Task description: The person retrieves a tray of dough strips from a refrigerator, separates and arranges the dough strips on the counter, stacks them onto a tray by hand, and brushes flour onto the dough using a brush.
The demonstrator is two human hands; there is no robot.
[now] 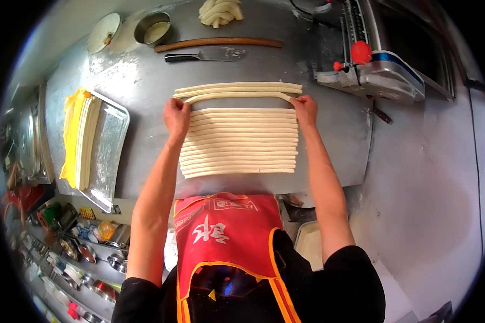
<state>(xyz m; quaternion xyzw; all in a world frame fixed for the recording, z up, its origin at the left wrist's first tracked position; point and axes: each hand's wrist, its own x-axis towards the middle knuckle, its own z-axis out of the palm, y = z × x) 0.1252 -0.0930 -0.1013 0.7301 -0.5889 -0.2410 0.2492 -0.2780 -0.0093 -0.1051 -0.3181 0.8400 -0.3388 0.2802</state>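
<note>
Pinching one end each, the left hand (177, 116) and right hand (305, 109) hold a single dough strip (240, 95) between them. Just beyond the grip lies more cut dough (240, 86); just nearer the person's body, a row of parallel strips (240, 142) rests on the metal table (148, 110). Farther beyond the grip I see a knife (207, 55), then a wooden rod (221, 41). Well left of it, a tray (113, 145) carries long pale lengths (88, 145) beside yellow cloth (70, 141); well right stands a machine (385, 78).
</note>
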